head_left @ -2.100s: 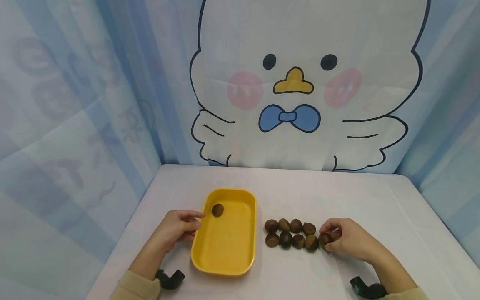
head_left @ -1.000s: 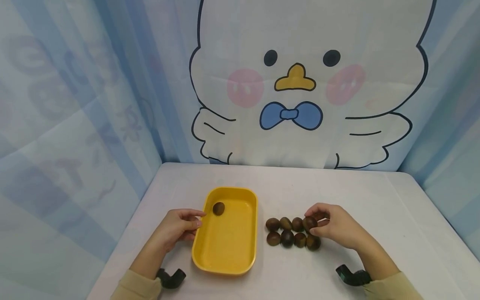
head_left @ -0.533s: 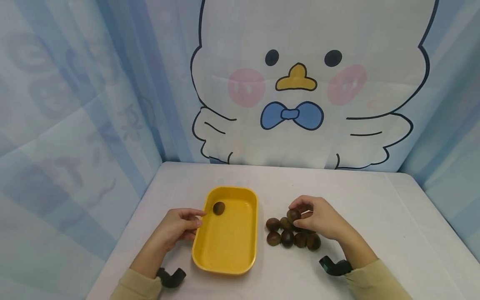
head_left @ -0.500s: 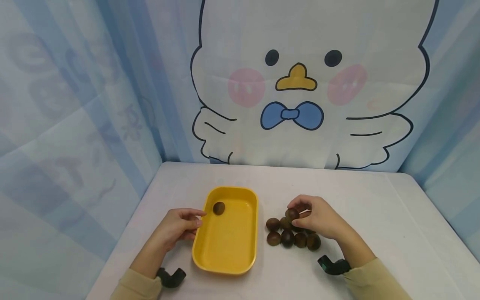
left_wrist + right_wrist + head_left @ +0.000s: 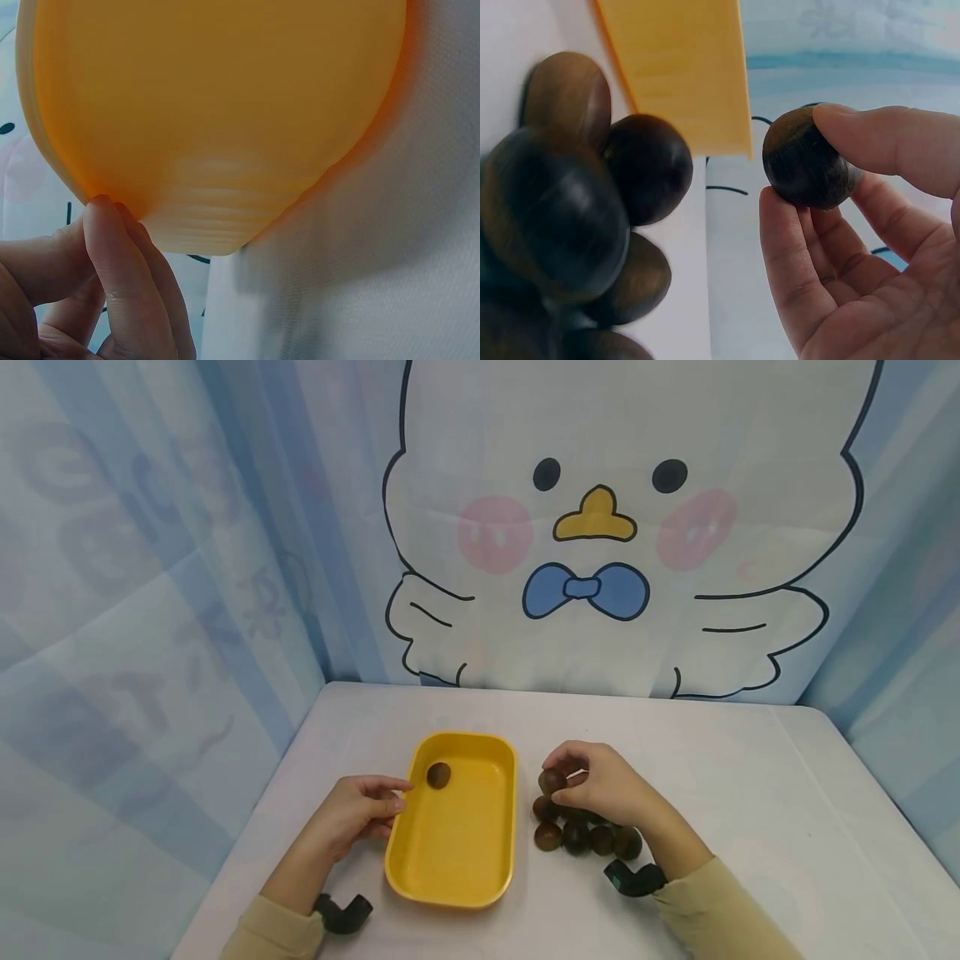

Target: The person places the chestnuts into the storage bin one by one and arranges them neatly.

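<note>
Right fingers (image 5: 892, 146) pinch a glossy, round brown nut (image 5: 802, 161) — similar nuts (image 5: 649, 169) near them. Left fingers (image 5: 124, 270) pinch a smooth, yellow plastic tray (image 5: 450, 860).

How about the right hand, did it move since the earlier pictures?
Yes. In the head view, the right hand, holding a brown nut, went leftward: first right of the printed blue bow tie, now below it, nearer the yellow tray.

The tray (image 5: 450, 852) stands on the table (image 5: 750, 793), left of the chestnut group (image 5: 576, 837). One chestnut (image 5: 438, 776) lies in the tray, far left. Left hand (image 5: 363, 810): at tray's left rim. Right hand (image 5: 600, 781): above group.
</note>
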`<state>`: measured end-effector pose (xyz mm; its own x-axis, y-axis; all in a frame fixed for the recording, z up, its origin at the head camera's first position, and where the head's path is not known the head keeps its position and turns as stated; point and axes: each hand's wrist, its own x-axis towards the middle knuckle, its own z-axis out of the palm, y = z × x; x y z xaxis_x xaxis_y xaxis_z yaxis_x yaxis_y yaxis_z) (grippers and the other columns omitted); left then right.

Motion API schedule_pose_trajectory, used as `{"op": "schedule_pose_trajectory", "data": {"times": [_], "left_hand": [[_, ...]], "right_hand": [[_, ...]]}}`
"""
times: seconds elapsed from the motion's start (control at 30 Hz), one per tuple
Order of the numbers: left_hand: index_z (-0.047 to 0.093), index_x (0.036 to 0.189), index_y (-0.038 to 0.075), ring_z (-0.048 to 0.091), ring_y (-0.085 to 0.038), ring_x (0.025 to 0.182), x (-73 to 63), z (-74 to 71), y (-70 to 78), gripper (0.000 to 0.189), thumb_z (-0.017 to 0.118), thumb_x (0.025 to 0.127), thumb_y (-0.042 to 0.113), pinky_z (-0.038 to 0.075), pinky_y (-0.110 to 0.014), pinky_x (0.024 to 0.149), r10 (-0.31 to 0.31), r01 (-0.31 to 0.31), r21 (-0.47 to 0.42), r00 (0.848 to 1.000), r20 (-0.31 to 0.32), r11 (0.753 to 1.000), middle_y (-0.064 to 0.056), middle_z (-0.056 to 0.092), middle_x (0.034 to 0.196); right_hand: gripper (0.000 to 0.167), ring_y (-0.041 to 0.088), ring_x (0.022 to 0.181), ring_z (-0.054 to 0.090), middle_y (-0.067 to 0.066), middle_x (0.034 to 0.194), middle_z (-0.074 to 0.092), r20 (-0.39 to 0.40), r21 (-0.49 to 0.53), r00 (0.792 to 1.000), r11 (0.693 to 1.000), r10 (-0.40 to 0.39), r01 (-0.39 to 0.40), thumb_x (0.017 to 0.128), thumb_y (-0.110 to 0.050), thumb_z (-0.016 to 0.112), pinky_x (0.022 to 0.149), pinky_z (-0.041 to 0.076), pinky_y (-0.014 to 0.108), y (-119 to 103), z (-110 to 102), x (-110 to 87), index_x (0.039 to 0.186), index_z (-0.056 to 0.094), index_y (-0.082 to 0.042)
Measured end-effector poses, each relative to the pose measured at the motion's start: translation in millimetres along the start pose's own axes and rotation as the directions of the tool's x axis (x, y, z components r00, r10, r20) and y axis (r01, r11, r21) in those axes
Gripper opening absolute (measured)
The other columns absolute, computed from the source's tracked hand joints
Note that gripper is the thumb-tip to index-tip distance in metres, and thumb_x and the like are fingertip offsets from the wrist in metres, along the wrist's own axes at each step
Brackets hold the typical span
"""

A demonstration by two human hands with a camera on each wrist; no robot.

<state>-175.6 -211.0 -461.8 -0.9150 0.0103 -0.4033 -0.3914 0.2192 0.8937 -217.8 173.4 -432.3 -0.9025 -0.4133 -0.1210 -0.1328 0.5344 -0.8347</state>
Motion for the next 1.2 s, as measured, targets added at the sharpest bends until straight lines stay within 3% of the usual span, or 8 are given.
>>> {"op": "schedule_pose_trajectory", "data": {"times": [0.37,0.73,0.97,1.2], "left_hand": [[0.075,0.132,0.005,0.065,-0.017,0.065,0.0,0.8,1.2,0.034,0.077,0.098,0.008,0.062,-0.025,0.061,-0.001,0.001,-0.004,1.000,0.000,1.000,-0.011,0.074,0.097],[0.076,0.132,0.006,0.064,-0.017,0.065,-1.4,2.0,3.1,0.034,0.077,0.098,0.008,0.062,-0.024,0.061,-0.005,0.005,-0.005,1.000,-0.002,1.000,-0.011,0.074,0.096],[0.076,0.131,0.004,0.065,-0.016,0.065,-2.0,1.3,1.8,0.033,0.076,0.098,0.007,0.062,-0.024,0.061,0.024,-0.024,-0.008,1.000,-0.010,1.000,-0.012,0.075,0.098],[0.076,0.131,0.004,0.064,-0.016,0.065,-3.2,1.5,1.7,0.034,0.076,0.098,0.007,0.061,-0.023,0.061,0.008,-0.008,-0.001,1.000,-0.015,1.000,-0.011,0.074,0.095]], "right_hand": [[0.031,0.022,0.100,0.073,0.006,0.114,0.074,0.044,0.029,0.998,0.998,-0.054,0.053,0.089,-0.010,0.083,0.093,0.066,0.037,-11,13,21.0,0.118,0.073,-0.016],[0.032,0.024,0.106,0.069,0.000,0.112,0.074,0.064,0.023,0.996,0.998,-0.066,0.065,0.087,-0.010,0.085,0.097,0.066,0.039,-25,27,39.1,0.115,0.075,-0.020],[0.031,0.024,0.106,0.067,-0.002,0.109,0.074,0.068,0.024,0.996,0.998,-0.060,0.058,0.088,-0.009,0.086,0.102,0.062,0.041,-36,35,50.4,0.112,0.075,-0.024],[0.030,0.024,0.106,0.066,-0.001,0.111,0.075,0.093,0.017,0.990,0.994,-0.110,0.109,0.088,-0.008,0.085,0.103,0.062,0.041,-46,40,61.2,0.114,0.076,-0.021]]}}
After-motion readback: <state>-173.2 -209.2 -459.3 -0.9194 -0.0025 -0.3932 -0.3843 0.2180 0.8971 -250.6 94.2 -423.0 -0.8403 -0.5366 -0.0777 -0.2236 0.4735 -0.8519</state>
